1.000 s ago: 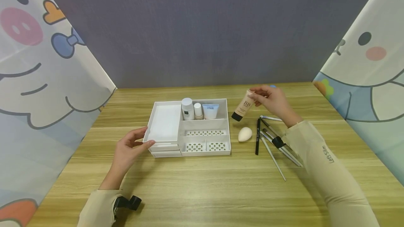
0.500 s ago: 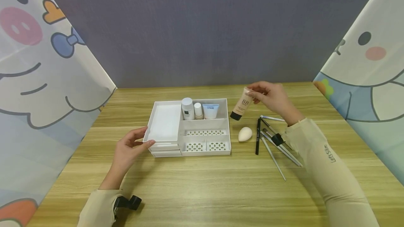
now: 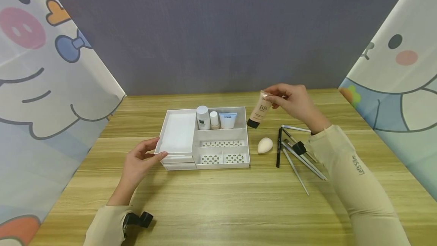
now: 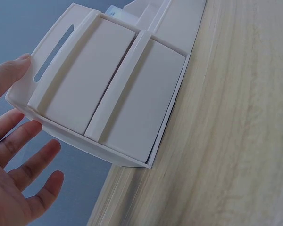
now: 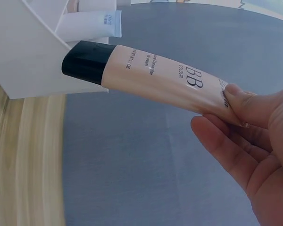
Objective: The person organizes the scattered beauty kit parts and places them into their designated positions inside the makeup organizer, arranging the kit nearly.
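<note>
My right hand point(image 3: 293, 101) pinches the crimped end of a beige BB cream tube point(image 3: 261, 108) between thumb and fingers. The tube tilts with its black cap point(image 5: 87, 62) lowest, just right of a white cosmetics organizer point(image 3: 220, 135). Inside the organizer's back compartment stand a white bottle point(image 3: 203, 120), a small white-capped bottle point(image 3: 214, 120) and a light-blue tube point(image 3: 227, 120). At the organizer's front left corner is my left hand point(image 3: 140, 158). Its thumb touches the rim beside the slotted drawer front point(image 4: 85, 75), while the other fingers spread loosely along the side.
A cream makeup sponge point(image 3: 264, 145) lies right of the organizer. Farther right are a black pen-like stick point(image 3: 279, 151) and several makeup brushes point(image 3: 296, 170) on the wooden table point(image 3: 218, 208). A grey panel point(image 3: 225, 33) rises behind the table, with printed cartoon panels at both sides.
My right hand has carried the BB cream tube a little left and upward, closer to the organizer, and the tube stands slightly more upright. The left hand and organizer have stayed put.
</note>
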A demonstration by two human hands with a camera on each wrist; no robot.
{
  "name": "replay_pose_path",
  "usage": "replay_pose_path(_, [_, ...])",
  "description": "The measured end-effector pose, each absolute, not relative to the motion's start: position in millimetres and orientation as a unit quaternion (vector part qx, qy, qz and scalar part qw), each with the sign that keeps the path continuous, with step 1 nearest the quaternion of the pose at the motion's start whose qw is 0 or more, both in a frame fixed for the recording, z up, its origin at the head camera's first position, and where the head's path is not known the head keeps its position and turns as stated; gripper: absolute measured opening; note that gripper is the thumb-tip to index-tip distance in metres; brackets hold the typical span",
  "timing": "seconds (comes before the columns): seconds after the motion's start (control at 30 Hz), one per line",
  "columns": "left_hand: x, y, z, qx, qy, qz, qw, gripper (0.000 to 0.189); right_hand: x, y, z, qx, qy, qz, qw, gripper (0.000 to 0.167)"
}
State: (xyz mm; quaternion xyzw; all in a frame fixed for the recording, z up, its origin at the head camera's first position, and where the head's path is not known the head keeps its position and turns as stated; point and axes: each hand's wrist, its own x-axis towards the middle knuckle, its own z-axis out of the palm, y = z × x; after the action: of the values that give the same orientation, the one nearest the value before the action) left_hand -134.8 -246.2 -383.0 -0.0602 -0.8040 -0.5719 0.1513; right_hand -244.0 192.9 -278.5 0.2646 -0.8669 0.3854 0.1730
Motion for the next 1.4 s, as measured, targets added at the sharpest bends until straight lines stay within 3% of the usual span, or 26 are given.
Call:
replay_pose_path(0.4, [-135,-247,-383,-0.062,-0.808,-0.564,0.156,0.043,-244,178,-277,0.312,-0.841,0.406,0.171,0.017])
replay_pose_path(1.4, [-135,-247,-383,-0.054,-0.807,-0.568,0.151,0.044,-259,152,-295,0.509,-0.766,0.266,0.289,0.025])
